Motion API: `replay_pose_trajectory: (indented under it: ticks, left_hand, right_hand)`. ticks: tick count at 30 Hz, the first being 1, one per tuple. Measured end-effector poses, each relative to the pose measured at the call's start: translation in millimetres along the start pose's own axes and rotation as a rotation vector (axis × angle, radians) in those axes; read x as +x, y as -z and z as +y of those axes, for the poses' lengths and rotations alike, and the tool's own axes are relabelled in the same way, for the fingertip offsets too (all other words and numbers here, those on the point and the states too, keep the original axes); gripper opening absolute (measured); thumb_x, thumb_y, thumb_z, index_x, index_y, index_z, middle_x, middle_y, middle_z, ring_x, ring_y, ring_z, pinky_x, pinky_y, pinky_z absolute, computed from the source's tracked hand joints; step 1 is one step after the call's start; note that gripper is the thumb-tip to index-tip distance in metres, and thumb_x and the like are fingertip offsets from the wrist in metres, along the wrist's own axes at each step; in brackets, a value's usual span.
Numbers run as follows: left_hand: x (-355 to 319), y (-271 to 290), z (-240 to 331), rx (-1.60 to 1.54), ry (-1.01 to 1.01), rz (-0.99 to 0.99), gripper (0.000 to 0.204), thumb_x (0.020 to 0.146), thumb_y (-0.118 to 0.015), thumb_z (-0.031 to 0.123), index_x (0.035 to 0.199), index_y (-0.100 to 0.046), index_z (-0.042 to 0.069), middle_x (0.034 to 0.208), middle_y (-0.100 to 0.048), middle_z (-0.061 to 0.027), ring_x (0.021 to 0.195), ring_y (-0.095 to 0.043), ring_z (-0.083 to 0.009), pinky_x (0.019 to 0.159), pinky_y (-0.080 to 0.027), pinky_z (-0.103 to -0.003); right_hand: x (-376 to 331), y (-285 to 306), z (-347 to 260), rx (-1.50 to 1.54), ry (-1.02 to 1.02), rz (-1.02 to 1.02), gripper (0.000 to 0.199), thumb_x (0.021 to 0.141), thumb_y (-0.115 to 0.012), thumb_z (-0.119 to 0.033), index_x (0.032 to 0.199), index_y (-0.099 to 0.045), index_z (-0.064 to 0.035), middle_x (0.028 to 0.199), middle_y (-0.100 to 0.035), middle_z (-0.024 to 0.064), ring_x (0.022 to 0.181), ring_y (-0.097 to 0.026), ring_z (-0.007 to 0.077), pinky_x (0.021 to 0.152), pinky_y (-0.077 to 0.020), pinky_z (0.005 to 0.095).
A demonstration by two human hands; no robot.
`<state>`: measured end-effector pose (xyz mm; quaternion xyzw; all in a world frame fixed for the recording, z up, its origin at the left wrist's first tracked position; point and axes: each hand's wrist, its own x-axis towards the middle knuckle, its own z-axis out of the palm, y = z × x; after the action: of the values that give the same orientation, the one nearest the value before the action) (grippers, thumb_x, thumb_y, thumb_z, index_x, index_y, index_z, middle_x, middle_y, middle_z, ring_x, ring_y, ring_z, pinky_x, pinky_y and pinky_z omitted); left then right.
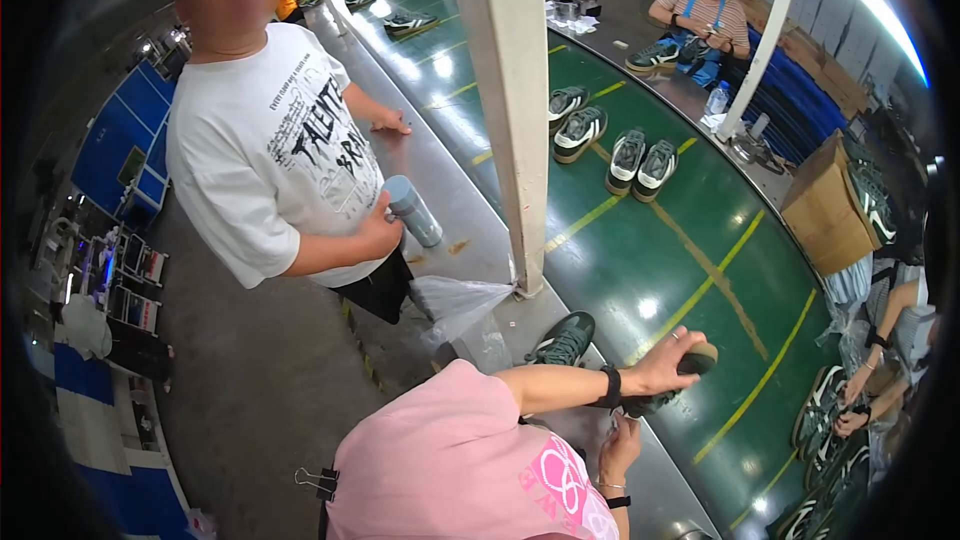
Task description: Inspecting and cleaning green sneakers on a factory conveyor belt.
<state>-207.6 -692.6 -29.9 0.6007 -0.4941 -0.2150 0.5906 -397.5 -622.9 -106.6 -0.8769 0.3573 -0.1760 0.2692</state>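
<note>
A dark green shoe [655,403] with a tan sole is tilted over the metal ledge beside the green belt. My left hand [665,365], with a ring and a black wristband, is closed around it, fingers near the sole. Below it, my right hand [621,445] has its fingers curled up against the shoe's lower side; the fingertips are partly hidden. Another dark green shoe [563,340] rests on the ledge, beyond my left forearm. My pink sleeve and shirt fill the lower middle.
A white post [500,110] rises from the ledge, with a clear plastic bag [465,305] at its foot. Shoes [640,165] stand on the green belt [690,240]. At left, a person [265,140] holds a grey-blue cylinder [412,210]. Other people handle shoes across the belt, near a cardboard box [825,205].
</note>
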Motion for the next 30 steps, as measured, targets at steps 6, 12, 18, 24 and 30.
replay_pose_trajectory:
  ticks: [6,12,18,24,30]
  left_hand:
    - [25.2,38.8,-32.3,-0.141,0.397,0.134,0.078,0.077,-0.081,0.029,0.138,-0.038,0.006,0.127,-0.056,-0.0214,0.122,-0.055,-0.0337,0.103,-0.045,-0.042]
    - [-39.2,38.4,-74.9,0.552,0.365,-0.443,0.073,0.081,-0.073,0.031,0.145,-0.041,0.019,0.132,-0.048,-0.0315,0.118,-0.050,-0.0522,0.100,-0.043,-0.055]
    - [-31.9,66.5,-47.3,0.386,0.063,-0.680,0.066,0.085,-0.070,0.021,0.146,-0.045,0.013,0.109,-0.062,-0.0185,0.091,-0.062,-0.0306,0.080,-0.050,-0.041]
    - [-12.6,234.0,199.9,-0.964,0.001,-0.552,0.096,0.093,-0.063,0.015,0.161,0.005,0.020,0.081,-0.060,-0.0030,0.069,-0.053,-0.0111,0.060,-0.042,-0.027]
    - [-25.4,292.6,274.8,-0.929,-0.632,-0.698,0.085,0.106,-0.038,0.038,0.142,0.039,0.048,0.055,-0.051,-0.0093,0.043,-0.036,-0.0188,0.049,-0.031,-0.033]
  right_hand:
    - [-49.0,24.5,21.5,0.102,-0.073,0.365,0.041,0.081,-0.053,0.013,0.115,-0.068,-0.0021,0.106,-0.063,0.0151,0.095,-0.064,0.0320,0.082,-0.0525,0.0392]
    - [-45.0,57.4,25.0,0.065,-0.219,0.540,0.030,0.094,-0.052,0.006,0.120,-0.066,0.0000,0.108,-0.062,0.0123,0.097,-0.062,0.0242,0.085,-0.0509,0.0336]
    - [-29.0,59.7,17.2,0.132,-0.214,0.480,0.028,0.096,-0.055,0.003,0.121,-0.066,-0.0011,0.108,-0.062,0.0116,0.096,-0.061,0.0219,0.083,-0.0504,0.0319]
    - [-19.3,52.5,7.2,0.153,-0.157,0.436,0.026,0.094,-0.058,0.003,0.117,-0.069,-0.0015,0.106,-0.063,0.0118,0.091,-0.062,0.0231,0.077,-0.0519,0.0325]
    - [-19.7,52.0,1.5,0.174,-0.108,0.396,0.026,0.094,-0.058,0.003,0.117,-0.069,-0.0017,0.103,-0.063,0.0102,0.088,-0.061,0.0185,0.075,-0.0495,0.0292]
